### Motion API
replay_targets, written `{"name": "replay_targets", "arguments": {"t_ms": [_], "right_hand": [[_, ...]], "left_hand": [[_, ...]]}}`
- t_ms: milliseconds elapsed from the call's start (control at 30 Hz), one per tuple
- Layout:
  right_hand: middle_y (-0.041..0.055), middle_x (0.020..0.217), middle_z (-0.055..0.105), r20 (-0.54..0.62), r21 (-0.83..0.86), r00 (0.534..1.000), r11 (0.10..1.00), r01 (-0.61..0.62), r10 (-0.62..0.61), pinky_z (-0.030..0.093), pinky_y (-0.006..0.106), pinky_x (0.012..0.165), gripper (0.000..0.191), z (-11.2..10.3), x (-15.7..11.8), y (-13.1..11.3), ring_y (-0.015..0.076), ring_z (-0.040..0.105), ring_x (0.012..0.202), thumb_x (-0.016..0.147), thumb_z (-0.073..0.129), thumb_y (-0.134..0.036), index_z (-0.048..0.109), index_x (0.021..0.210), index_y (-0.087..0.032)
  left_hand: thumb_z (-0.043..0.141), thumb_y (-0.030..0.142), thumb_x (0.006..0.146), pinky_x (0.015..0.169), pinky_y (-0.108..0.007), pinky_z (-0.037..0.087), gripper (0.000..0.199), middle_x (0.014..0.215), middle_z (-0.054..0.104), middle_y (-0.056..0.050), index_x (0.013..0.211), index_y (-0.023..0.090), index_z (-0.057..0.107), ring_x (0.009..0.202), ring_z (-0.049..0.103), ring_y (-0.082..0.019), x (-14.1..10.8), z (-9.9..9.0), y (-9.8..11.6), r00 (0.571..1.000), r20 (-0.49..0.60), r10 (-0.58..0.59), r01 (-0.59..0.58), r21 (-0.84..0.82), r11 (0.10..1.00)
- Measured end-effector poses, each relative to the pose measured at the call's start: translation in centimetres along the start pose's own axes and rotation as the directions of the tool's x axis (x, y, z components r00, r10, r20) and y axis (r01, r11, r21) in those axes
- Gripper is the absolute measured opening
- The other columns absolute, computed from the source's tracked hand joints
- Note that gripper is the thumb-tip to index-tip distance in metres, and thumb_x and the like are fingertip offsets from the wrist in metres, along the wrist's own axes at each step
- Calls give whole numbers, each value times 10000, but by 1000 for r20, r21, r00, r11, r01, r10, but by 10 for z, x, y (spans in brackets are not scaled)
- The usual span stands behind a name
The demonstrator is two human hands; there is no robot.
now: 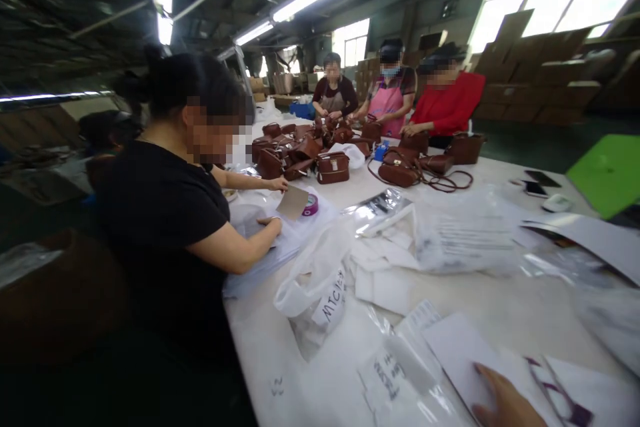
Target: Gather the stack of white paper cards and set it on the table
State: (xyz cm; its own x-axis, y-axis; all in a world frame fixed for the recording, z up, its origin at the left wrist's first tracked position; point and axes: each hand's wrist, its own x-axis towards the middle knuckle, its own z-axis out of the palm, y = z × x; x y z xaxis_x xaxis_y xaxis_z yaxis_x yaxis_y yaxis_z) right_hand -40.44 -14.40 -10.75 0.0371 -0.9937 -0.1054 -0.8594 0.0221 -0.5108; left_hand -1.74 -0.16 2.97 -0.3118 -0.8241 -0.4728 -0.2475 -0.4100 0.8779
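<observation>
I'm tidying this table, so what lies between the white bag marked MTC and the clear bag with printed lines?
In the head view, loose white pieces lie between the marked bag and the printed bag.

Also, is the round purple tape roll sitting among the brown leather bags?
No, the tape roll lies on white sheeting beside a grey-brown card.
</observation>
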Motion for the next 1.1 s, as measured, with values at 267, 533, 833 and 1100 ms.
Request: {"name": "replay_targets", "arguments": {"t_ms": [267,533,833,1100], "right_hand": [[164,1411,462,3,-499,999,866,-35,43,451,447,971,725,-53,-22,-71,343,472,1258,705,591,-259,420,1395,-114],[179,1423,450,21,-459,990,882,-112,137,380,395,1055,945,-49,-13,-56,312,436,1302,612,755,-255,333,1441,-89],[138,1347,506,-217,-445,966,895,27,-137,330,501,1072,894,-46,-35,-71,349,446,1231,640,771,-198,360,1434,-217],[66,968,699,-133,207,954,949,-238,268,505,348,786,465,-109,-34,-82,264,635,884,779,539,-615,671,970,-212]], "left_hand": [[535,200,828,917,-281,423,268,1043,652,-60,1059,201,673,968,580,-194,106,68,91,922,127,365,-385,358,851],[653,151,727,1012,-401,374,411,1213,537,-179,1128,82,595,1160,458,-320,223,91,95,992,20,123,-107,645,757],[724,166,681,813,-311,419,282,945,613,-95,932,121,603,931,562,-233,251,92,95,999,-12,47,-32,556,830],[592,230,795,653,-219,362,96,728,559,13,739,153,611,705,503,-124,209,65,105,969,11,248,-241,281,929]]}}
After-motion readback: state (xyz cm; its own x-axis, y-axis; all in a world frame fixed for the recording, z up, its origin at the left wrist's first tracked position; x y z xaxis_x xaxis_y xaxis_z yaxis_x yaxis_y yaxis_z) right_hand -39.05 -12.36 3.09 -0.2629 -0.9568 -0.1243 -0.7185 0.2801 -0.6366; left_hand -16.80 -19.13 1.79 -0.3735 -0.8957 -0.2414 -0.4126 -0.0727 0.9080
